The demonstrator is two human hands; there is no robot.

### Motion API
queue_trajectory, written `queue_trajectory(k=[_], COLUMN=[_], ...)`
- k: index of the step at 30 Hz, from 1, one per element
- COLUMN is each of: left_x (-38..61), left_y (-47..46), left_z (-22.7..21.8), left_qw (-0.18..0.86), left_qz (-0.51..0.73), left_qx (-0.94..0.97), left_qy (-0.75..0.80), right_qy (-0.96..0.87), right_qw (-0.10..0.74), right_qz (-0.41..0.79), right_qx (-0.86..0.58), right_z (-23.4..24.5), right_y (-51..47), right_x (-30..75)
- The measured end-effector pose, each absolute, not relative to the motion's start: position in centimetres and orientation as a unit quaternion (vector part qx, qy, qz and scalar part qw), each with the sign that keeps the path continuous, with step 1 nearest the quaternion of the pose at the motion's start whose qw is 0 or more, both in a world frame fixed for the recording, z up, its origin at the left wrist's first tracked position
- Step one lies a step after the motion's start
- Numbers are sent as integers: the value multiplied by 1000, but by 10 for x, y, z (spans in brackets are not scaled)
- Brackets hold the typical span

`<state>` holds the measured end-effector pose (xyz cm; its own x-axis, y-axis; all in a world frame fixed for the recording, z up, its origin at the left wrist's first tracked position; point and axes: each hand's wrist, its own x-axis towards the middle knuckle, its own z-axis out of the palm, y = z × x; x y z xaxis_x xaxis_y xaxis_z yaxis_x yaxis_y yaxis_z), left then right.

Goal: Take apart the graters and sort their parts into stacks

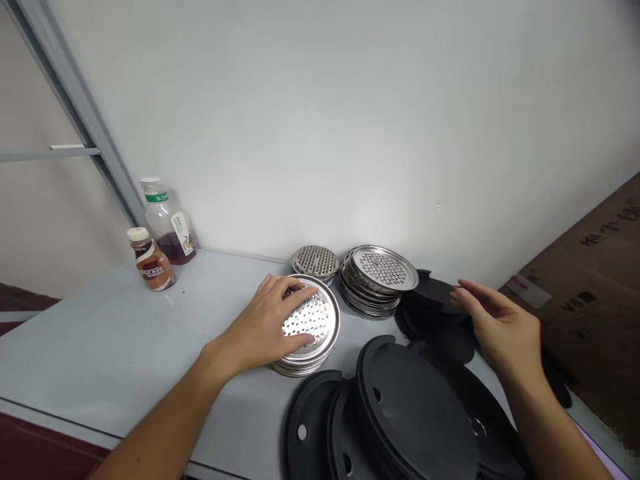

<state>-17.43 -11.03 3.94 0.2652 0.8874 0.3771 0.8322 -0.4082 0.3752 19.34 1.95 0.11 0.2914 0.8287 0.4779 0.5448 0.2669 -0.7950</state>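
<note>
My left hand point(267, 327) lies flat with spread fingers on the top perforated steel disc of a short stack point(313, 333) on the grey table point(115, 340). My right hand point(500, 327) reaches over a pile of black round parts point(430, 303) at the right, fingers extended and touching the edge of the top one; whether it grips is unclear. Two more stacks of perforated steel discs stand by the wall, a small one point(315, 261) and a larger one point(379, 280).
Several large black round plates with holes point(400, 413) lie overlapping at the table's front right. Two drink bottles, a clear one point(167, 223) and a small brown one point(150, 261), stand at the back left. A brown cardboard box point(590, 287) sits at the right against the white wall.
</note>
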Motion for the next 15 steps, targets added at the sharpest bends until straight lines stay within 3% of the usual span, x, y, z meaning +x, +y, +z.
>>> queue_trajectory(k=[15], left_x=[-176], left_y=[-106], left_z=[45], left_qw=[116], left_qz=[313], left_qx=[739], left_qy=[585], right_qy=[-566], right_qw=[571], right_qz=[191], right_qx=[-563], right_z=[9], right_y=[9], right_x=[189])
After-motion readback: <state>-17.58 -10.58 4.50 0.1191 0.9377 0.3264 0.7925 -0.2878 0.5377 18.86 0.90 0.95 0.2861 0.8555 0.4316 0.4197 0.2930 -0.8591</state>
